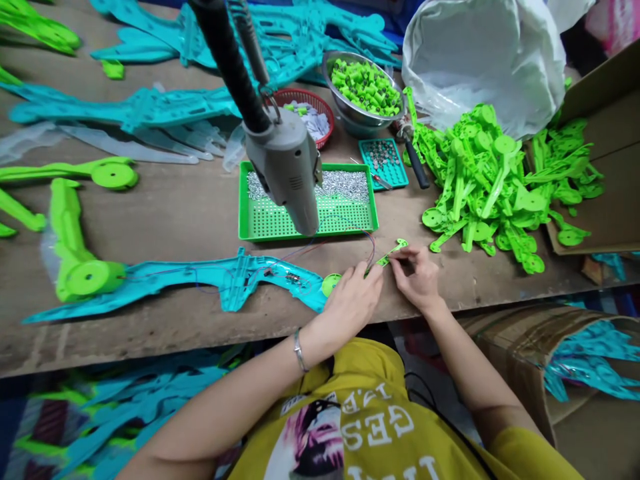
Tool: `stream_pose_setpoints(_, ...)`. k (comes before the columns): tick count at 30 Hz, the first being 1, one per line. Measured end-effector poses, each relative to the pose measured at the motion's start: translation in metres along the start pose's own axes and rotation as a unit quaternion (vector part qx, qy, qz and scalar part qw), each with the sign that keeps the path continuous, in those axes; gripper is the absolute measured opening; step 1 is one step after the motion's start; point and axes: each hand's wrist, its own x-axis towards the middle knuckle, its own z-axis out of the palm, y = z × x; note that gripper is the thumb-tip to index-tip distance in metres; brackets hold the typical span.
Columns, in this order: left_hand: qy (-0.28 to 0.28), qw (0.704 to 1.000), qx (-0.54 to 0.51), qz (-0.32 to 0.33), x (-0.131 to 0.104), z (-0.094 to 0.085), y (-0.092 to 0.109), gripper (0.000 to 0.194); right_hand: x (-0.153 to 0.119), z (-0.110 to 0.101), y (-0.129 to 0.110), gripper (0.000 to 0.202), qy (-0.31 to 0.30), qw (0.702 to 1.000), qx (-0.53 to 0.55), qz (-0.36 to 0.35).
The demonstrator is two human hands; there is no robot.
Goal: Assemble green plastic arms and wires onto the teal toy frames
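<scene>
A slim green plastic arm piece point(387, 259) with a round disc end point(331, 285) lies at the right end of a long blue plastic shell point(185, 275). My left hand point(356, 293) is closed over the green piece and hides its middle. At its far tip, my right hand point(416, 272) pinches the piece between thumb and finger. Thin red and blue wires point(371, 243) loop up from near my left hand and run back along the blue shell. At the shell's left end sits another green part point(87, 277).
A grey electric screwdriver point(287, 167) hangs over a green tray point(245, 220) of small screws. Behind are a teal tray point(383, 160), a red basket point(327, 137) and a metal bowl point(350, 120) of green pieces. Green arms point(493, 180) pile up at right, beside a cardboard box point(610, 153).
</scene>
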Motion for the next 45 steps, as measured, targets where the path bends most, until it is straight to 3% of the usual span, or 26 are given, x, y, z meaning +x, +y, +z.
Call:
stream_pose_setpoints(5, 0.006, 1.0, -0.003, 0.001, 0.0, 0.003, -0.002, 0.035, -0.007, 0.001, -0.002, 0.013, -0.006, 0.997, -0.066, -0.044)
stream_pose_setpoints(10, 0.008, 1.0, -0.014, 0.007, 0.0, 0.003, -0.003, 0.034, -0.019, 0.007, -0.01, 0.023, -0.023, 0.983, -0.151, -0.098)
stream_pose_setpoints(13, 0.007, 1.0, -0.015, 0.005, 0.001, 0.003, -0.003, 0.035, -0.021, 0.008, -0.014, 0.024, -0.05, 0.978, -0.18, -0.09)
stream_pose_setpoints(17, 0.002, 1.0, -0.019, 0.008, -0.003, 0.002, -0.005, 0.034, -0.011, -0.006, -0.011, 0.021, -0.053, 0.995, -0.083, -0.02)
stream_pose_setpoints(20, 0.041, 0.998, -0.041, 0.024, -0.01, -0.002, -0.011, 0.039, -0.001, -0.019, -0.011, 0.024, -0.021, 0.999, 0.015, 0.036)
stream_pose_setpoints(22, 0.092, 0.994, -0.062, 0.026, -0.013, -0.007, -0.019, 0.038, 0.003, -0.023, -0.015, 0.02, -0.004, 0.999, 0.029, 0.03)
stream_pose_setpoints(25, 0.155, 0.985, -0.074, 0.008, -0.01, -0.015, -0.034, 0.03, 0.005, -0.019, -0.024, 0.016, -0.026, 0.999, 0.036, -0.008)
stream_pose_setpoints(31, 0.106, 0.988, 0.018, 0.108, 0.01, -0.022, -0.053, 0.023, 0.004, -0.002, -0.032, 0.013, -0.128, 0.988, 0.075, -0.04)
stream_pose_setpoints(36, 0.069, 0.993, 0.066, 0.064, 0.005, -0.028, -0.048, 0.017, 0.005, -0.001, -0.029, 0.014, -0.149, 0.984, 0.093, -0.009)
stream_pose_setpoints(40, 0.094, 0.993, 0.063, 0.038, -0.01, -0.031, -0.039, 0.018, 0.007, -0.002, -0.033, 0.015, -0.165, 0.982, 0.091, -0.008)
stream_pose_setpoints(45, 0.128, 0.991, 0.035, -0.005, -0.036, -0.022, -0.022, 0.02, 0.01, -0.001, -0.04, 0.016, -0.165, 0.983, 0.078, 0.012)
